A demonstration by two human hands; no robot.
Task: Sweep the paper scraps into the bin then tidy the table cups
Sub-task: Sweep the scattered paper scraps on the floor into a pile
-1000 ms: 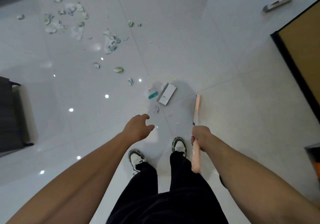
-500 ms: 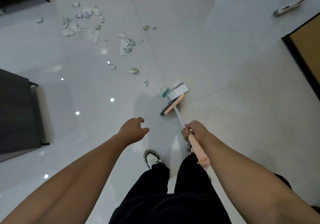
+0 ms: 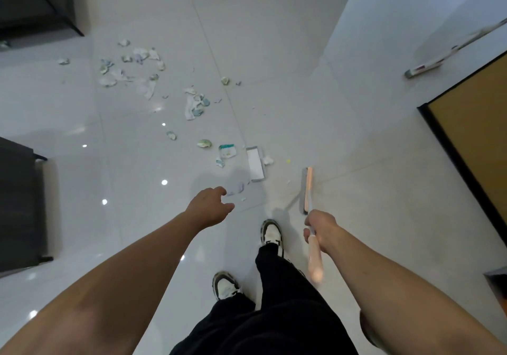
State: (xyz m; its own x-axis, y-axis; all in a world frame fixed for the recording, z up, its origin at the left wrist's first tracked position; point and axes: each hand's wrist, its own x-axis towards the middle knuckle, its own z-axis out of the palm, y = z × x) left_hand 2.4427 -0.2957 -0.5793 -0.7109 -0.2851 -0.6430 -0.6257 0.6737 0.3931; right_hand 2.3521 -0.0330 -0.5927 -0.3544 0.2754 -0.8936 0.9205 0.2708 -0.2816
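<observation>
My right hand (image 3: 319, 229) clenches the broom (image 3: 306, 190), its head lengthwise; scraps (image 3: 196, 105) lie ahead-left, left hand (image 3: 210, 208) empty.

Floor (image 3: 274, 52): glossy white tiles, thin grey grout lines. Paper scraps (image 3: 196, 105): white with green/teal print. Broom (image 3: 308, 190): peach-pink handle, grey head. Trousers (image 3: 274, 313) black; sneakers (image 3: 271, 232) white with black trim. Door panel (image 3: 477, 135) ochre, black frame.

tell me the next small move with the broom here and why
Probably swing the broom head left behind the white box. The right hand grips the handle, the head sits right of the nearest scraps, and the left hand holds nothing.
</observation>
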